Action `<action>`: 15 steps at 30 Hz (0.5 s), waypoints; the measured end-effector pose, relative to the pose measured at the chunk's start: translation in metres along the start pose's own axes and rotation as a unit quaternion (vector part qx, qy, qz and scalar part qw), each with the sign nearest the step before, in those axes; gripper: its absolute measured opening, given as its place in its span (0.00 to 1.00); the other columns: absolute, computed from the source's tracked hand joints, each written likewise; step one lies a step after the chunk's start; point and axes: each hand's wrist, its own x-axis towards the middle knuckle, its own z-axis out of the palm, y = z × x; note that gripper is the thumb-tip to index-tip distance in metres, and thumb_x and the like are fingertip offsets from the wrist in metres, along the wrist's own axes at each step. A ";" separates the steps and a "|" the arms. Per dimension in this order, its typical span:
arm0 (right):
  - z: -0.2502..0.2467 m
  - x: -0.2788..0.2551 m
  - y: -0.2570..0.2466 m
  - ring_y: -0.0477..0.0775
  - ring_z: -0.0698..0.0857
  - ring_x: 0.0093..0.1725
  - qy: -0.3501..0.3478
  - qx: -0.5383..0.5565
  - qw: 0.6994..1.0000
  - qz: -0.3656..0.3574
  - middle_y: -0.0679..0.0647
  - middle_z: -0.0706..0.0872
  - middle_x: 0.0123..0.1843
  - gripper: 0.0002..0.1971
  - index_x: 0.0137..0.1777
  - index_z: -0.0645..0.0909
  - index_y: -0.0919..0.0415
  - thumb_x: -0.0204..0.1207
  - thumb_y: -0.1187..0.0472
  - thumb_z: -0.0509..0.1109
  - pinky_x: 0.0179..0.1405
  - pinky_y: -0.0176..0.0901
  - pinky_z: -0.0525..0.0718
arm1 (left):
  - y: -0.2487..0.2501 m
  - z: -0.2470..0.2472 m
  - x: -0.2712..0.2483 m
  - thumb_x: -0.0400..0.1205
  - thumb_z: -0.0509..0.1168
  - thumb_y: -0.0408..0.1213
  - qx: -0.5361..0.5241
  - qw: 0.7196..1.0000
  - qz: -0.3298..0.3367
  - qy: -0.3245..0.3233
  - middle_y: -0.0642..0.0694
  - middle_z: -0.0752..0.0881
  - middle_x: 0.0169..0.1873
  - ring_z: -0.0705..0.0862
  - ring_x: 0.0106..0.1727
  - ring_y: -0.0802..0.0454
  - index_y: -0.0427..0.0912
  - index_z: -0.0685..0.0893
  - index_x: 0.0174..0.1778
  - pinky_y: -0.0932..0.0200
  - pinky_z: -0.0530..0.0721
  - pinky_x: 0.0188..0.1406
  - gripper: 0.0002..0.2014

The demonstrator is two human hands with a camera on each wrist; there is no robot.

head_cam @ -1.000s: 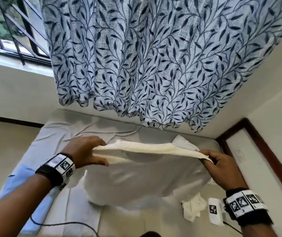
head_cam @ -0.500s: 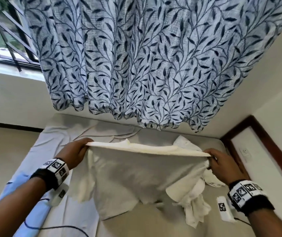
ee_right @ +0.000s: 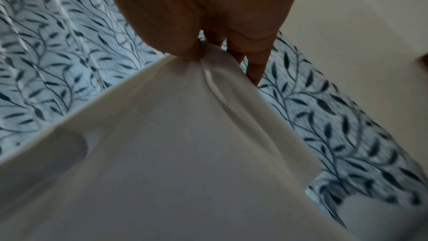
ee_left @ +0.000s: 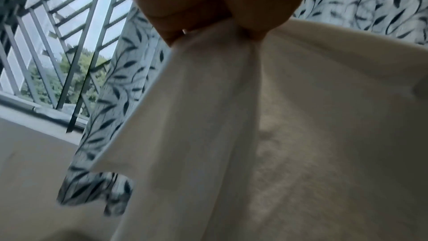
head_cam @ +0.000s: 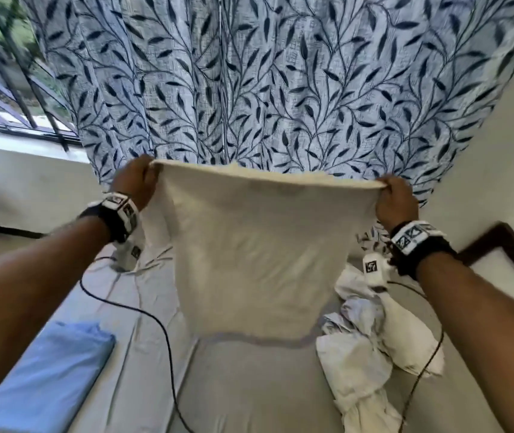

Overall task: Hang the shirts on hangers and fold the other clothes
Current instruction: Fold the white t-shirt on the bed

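A cream-white garment (head_cam: 249,251) hangs spread out in the air above the bed, its top edge stretched between my two hands. My left hand (head_cam: 138,179) pinches the upper left corner; the left wrist view shows the cloth (ee_left: 231,116) bunched under the fingertips (ee_left: 250,25). My right hand (head_cam: 394,198) pinches the upper right corner, and the right wrist view shows the fabric (ee_right: 185,144) gathered between thumb and fingers (ee_right: 192,50). The garment's lower hem hangs just over the grey bed sheet (head_cam: 249,385). No hanger is in view.
A heap of crumpled white clothes (head_cam: 371,348) lies on the bed at the right. A folded light blue cloth (head_cam: 46,376) sits at the front left. Black cables (head_cam: 155,323) trail over the sheet. A leaf-patterned curtain (head_cam: 280,82) hangs behind, a barred window (head_cam: 6,89) at left.
Both hands have risen and moved apart, lifting the garment off the bed until it hangs flat and stretched. The head view has tilted down, showing more of the bed.
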 end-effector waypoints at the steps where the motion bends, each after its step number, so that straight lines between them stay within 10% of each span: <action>1: -0.009 0.007 -0.004 0.70 0.81 0.69 0.018 0.015 1.000 -0.020 0.71 0.81 0.69 0.19 0.69 0.85 0.65 0.85 0.72 0.58 0.69 0.50 0.76 | 0.009 -0.012 0.008 0.93 0.54 0.50 -0.013 1.000 -0.005 0.022 0.26 0.87 0.57 0.85 0.57 0.26 0.39 0.84 0.63 0.40 0.80 0.55 0.20; 6: -0.038 0.004 0.001 0.66 0.82 0.63 0.036 0.051 0.996 -0.066 0.71 0.82 0.65 0.16 0.64 0.85 0.68 0.83 0.71 0.59 0.59 0.43 0.73 | 0.008 -0.055 0.022 0.91 0.49 0.51 -0.103 0.985 -0.030 0.137 0.52 0.85 0.33 0.83 0.33 0.60 0.56 0.81 0.41 0.55 0.76 0.37 0.19; 8: -0.030 -0.020 0.017 0.59 0.80 0.60 0.006 0.088 0.995 -0.044 0.67 0.84 0.63 0.17 0.62 0.85 0.69 0.79 0.69 0.58 0.55 0.39 0.70 | -0.001 -0.045 0.000 0.92 0.52 0.49 -0.114 0.986 -0.024 0.117 0.49 0.83 0.32 0.80 0.32 0.54 0.53 0.81 0.44 0.59 0.74 0.32 0.16; 10: -0.008 -0.055 0.044 0.55 0.78 0.61 -0.050 0.108 0.993 0.008 0.60 0.83 0.62 0.19 0.60 0.85 0.63 0.75 0.63 0.58 0.56 0.39 0.69 | -0.024 0.000 -0.033 0.91 0.60 0.47 -0.149 0.989 -0.008 0.007 0.44 0.84 0.33 0.82 0.34 0.46 0.53 0.83 0.48 0.56 0.78 0.35 0.09; 13: 0.043 -0.125 0.093 0.50 0.83 0.55 -0.161 0.104 0.980 0.048 0.57 0.86 0.55 0.13 0.51 0.85 0.48 0.75 0.57 0.60 0.54 0.43 0.76 | -0.060 0.096 -0.121 0.87 0.70 0.42 -0.141 0.977 0.003 -0.162 0.54 0.90 0.38 0.84 0.38 0.61 0.68 0.86 0.51 0.55 0.82 0.42 0.11; 15: 0.097 -0.187 0.148 0.31 0.85 0.48 -0.217 0.086 0.969 0.074 0.51 0.87 0.49 0.15 0.48 0.85 0.42 0.82 0.64 0.62 0.55 0.35 0.81 | -0.077 0.158 -0.200 0.84 0.74 0.46 -0.170 0.952 -0.059 -0.247 0.63 0.91 0.40 0.87 0.40 0.63 0.75 0.87 0.53 0.62 0.85 0.43 0.13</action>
